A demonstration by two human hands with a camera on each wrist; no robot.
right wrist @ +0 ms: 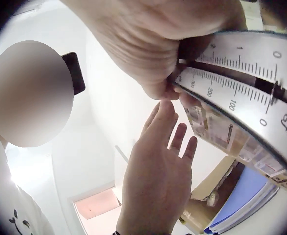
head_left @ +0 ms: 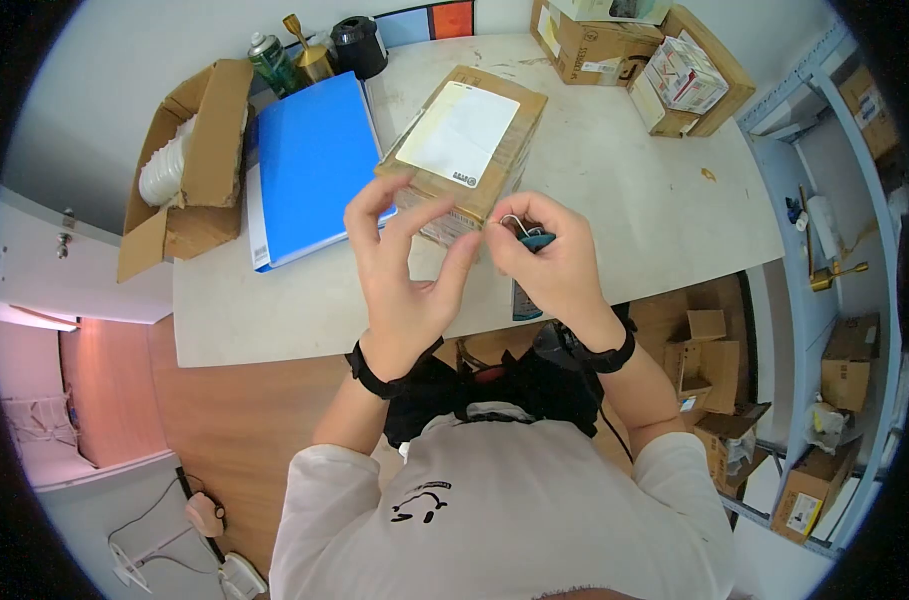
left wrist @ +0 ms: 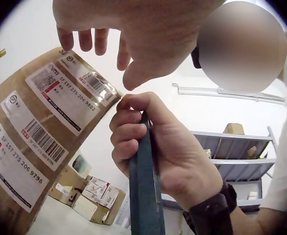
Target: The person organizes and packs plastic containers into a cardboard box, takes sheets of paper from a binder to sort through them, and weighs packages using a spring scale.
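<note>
A spring scale, flat and dark-edged with N and gf markings, is gripped in my right hand. Its teal body hangs down below the fist in the left wrist view. A bent metal wire loop pokes out at the top of the fist. My left hand holds nothing; its fingers are spread, with the thumb near the right hand's fingertips. Just beyond both hands sits a taped cardboard box with a white sheet on top and shipping labels on one side.
Left of the box lie a blue binder and an open carton with white rolls. A spray bottle and black canister stand behind. More boxes occupy the back right; a metal shelf stands right.
</note>
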